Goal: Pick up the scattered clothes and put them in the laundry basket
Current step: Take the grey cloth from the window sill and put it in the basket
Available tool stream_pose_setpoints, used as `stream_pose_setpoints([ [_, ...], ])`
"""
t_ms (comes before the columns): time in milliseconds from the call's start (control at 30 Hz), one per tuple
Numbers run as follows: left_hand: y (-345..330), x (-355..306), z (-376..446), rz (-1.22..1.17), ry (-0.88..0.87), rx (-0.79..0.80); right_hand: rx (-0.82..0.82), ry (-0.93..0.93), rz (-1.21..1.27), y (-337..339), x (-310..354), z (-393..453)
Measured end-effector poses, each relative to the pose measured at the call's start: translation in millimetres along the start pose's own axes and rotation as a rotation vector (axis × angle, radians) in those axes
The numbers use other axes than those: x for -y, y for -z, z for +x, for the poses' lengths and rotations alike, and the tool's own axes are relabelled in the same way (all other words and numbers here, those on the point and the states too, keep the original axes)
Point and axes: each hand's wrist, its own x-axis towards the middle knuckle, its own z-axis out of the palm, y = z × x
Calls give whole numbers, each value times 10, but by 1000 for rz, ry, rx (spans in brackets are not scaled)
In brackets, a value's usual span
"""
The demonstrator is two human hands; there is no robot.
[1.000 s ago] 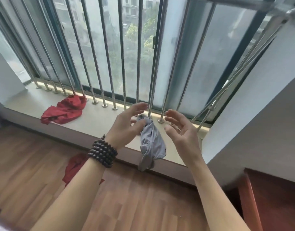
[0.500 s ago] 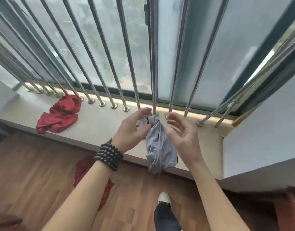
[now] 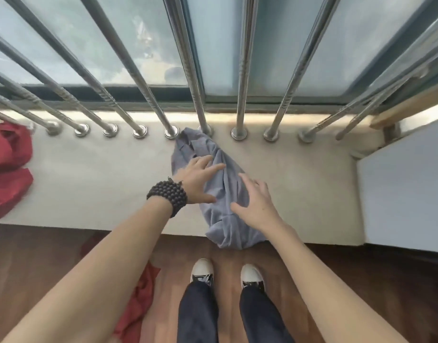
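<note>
A grey garment (image 3: pixel 223 184) lies bunched on the pale window sill (image 3: pixel 101 181), its top end against the metal bars and its lower end hanging over the sill's front edge. My left hand (image 3: pixel 195 179), with a dark bead bracelet on the wrist, rests on its left side with fingers spread. On the garment's right side lies my right hand (image 3: pixel 255 206), fingers apart, gripping nothing. A red garment (image 3: pixel 7 169) is on the sill at the far left. Another red garment (image 3: pixel 138 300) is on the wooden floor, partly behind my left forearm. No laundry basket is in view.
Steel window bars (image 3: pixel 241 95) stand in a row along the back of the sill. A white wall block (image 3: pixel 406 189) closes the sill on the right. My feet in white shoes (image 3: pixel 203 271) stand on the wooden floor just below the sill.
I have stepped closer and the view has tilted down. My left hand no longer pinches the grey garment's top; both hands have dropped flat onto it on the sill.
</note>
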Motion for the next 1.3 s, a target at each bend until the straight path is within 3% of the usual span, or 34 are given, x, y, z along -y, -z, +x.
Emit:
stream_pose_setpoints([
  [233, -785, 645, 1106, 146, 57, 166, 126, -211, -228, -1063, -719, 924],
  [400, -1236, 808, 1271, 187, 53, 222, -72, -230, -400, -1495, -758, 1067],
  [500, -1340, 819, 1224, 141, 34, 82, -191, -157, -233, -1545, -764, 1064],
  [600, -1290, 916, 1106, -84, -45, -49, -244, -202, 54, -1436, -666, 1010],
  [767, -1211, 784, 718, -492, 86, -54, -274, -169, 188, -1081, -549, 738],
  [967, -329, 6, 338, -926, -29, -300, -472, -35, 432, -266, -73, 171],
  [1100, 603, -725, 11, -1171, -144, -134, -577, 21, 543, 441, 376, -607],
  [1200, 1153, -1227, -193, -1190, -218, -6, -647, 74, 622, 891, 674, -1195],
  [1300, 1549, -1805, -525, -1044, -367, -94, -724, 119, 644, 1255, 934, -1799],
])
